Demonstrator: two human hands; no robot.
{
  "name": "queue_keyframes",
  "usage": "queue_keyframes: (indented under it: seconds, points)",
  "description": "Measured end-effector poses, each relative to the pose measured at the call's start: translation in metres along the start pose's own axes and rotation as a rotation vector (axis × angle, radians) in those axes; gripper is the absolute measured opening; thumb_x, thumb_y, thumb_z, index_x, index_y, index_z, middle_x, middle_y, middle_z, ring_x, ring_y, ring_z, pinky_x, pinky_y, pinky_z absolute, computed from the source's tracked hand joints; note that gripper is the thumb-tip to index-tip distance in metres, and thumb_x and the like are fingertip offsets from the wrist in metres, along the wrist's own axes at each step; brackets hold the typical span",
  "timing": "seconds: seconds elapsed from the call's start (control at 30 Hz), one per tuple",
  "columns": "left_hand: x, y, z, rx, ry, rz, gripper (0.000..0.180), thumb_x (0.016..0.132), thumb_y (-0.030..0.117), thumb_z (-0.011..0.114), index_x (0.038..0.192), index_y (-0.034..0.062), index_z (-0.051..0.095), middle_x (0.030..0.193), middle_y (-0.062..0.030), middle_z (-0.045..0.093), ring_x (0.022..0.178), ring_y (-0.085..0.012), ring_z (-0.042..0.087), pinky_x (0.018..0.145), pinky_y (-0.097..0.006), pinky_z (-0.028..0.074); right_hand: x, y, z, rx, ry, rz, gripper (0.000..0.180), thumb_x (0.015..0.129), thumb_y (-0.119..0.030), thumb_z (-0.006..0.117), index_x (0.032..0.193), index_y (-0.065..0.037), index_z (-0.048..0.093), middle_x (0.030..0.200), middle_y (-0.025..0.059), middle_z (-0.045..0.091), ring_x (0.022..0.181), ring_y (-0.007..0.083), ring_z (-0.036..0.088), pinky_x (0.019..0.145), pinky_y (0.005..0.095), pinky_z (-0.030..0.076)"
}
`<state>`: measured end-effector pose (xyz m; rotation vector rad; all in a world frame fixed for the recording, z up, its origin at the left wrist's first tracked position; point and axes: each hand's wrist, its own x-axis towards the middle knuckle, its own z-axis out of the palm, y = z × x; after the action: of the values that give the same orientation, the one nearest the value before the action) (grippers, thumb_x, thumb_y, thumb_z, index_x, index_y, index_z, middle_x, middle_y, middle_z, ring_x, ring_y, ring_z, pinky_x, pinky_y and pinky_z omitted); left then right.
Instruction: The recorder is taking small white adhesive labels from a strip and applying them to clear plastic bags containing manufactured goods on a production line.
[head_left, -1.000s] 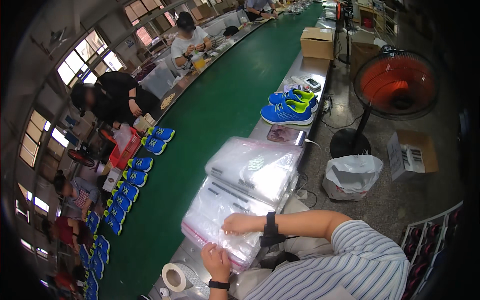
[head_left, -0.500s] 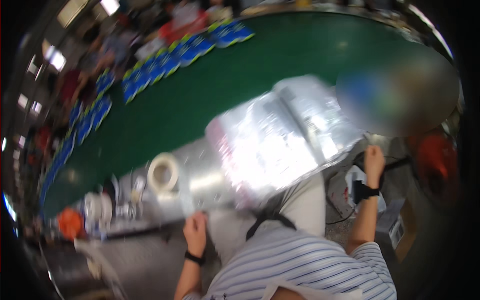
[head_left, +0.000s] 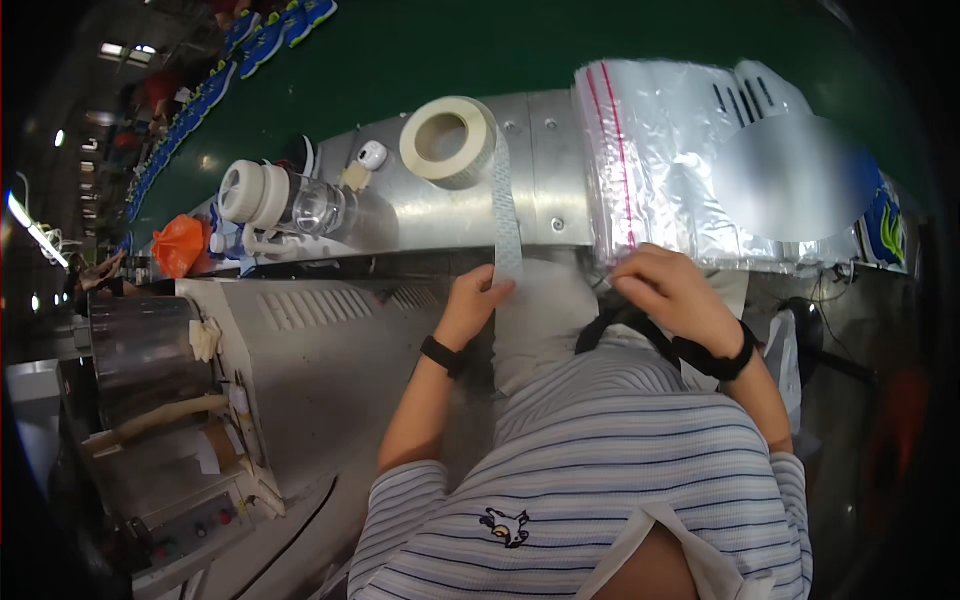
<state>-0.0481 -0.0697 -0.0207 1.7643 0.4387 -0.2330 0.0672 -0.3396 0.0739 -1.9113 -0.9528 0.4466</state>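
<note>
My left hand [head_left: 473,304] pinches the free end of a pale strip [head_left: 506,215] that runs down from a cream tape roll [head_left: 448,141] lying on the metal bench [head_left: 545,190]. My right hand [head_left: 672,291] rests with curled fingers on the near edge of a stack of clear plastic bags with red seal lines [head_left: 660,160]. Both wrists wear black bands. My striped shirt fills the lower middle.
A green conveyor belt [head_left: 450,50] runs behind the bench, with blue shoes [head_left: 275,28] along its far side. Two white tape rolls [head_left: 252,193] and a clear cup [head_left: 318,207] sit at the bench's left, beside an orange bag [head_left: 180,243]. A grey metal machine [head_left: 300,380] stands at my left.
The view has swung down onto the bench. My left hand rose from below the bench to the tape strip. My right hand came in from the far right to the bag stack.
</note>
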Motion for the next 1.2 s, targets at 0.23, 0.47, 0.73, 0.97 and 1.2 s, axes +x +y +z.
queue_keyframes:
  seconds: [0.23,0.47,0.73,0.97,1.2]
  points:
    - [-0.009,0.070,0.045,-0.509,-0.101,0.013,0.020,0.088,0.013,0.054,0.103,0.0003,0.059,0.086,-0.0018,0.061,0.074,-0.0083,0.056,0.066,-0.022,0.046,0.040,0.016,0.063,0.456,-0.041,0.362,0.021,0.085,-0.021,0.055,0.087,0.000,0.058,0.072,0.0081,0.056,0.066,0.0148,0.051,0.062,0.0287,0.042]
    - [-0.013,0.095,0.044,0.529,0.521,0.711,0.031,0.072,0.001,0.067,0.101,-0.0003,0.057,0.097,-0.0105,0.055,0.073,-0.0145,0.054,0.059,-0.024,0.044,0.032,0.005,0.045,0.295,0.145,0.316,0.014,0.084,-0.014,0.054,0.080,0.000,0.055,0.068,0.0109,0.053,0.061,0.0185,0.050,0.060,0.0296,0.041]
    - [-0.001,0.085,0.046,-0.005,0.213,0.253,0.014,0.085,0.005,0.059,0.096,-0.0031,0.060,0.083,-0.0022,0.061,0.071,-0.0063,0.054,0.066,-0.021,0.046,0.048,0.007,0.057,0.037,0.176,0.020,0.011,0.081,-0.013,0.054,0.086,-0.005,0.060,0.082,0.0113,0.060,0.076,0.0323,0.058,0.065,0.0387,0.046]
    - [0.008,0.075,0.028,-0.168,0.206,0.187,0.013,0.086,0.010,0.058,0.087,-0.0025,0.060,0.078,-0.0030,0.059,0.065,-0.0063,0.052,0.063,-0.021,0.046,0.056,0.000,0.046,0.008,0.127,-0.035,0.010,0.080,-0.013,0.054,0.082,-0.005,0.058,0.078,0.0117,0.059,0.072,0.0327,0.057,0.063,0.0403,0.045]
    - [0.009,0.077,0.008,-0.826,0.263,0.084,0.021,0.093,0.017,0.043,0.104,0.0001,0.050,0.099,-0.0108,0.059,0.086,-0.0234,0.061,0.073,-0.033,0.051,0.046,-0.001,0.033,0.033,0.050,0.186,0.013,0.076,-0.015,0.054,0.081,-0.003,0.056,0.076,0.0138,0.056,0.070,0.0336,0.056,0.061,0.0395,0.043]
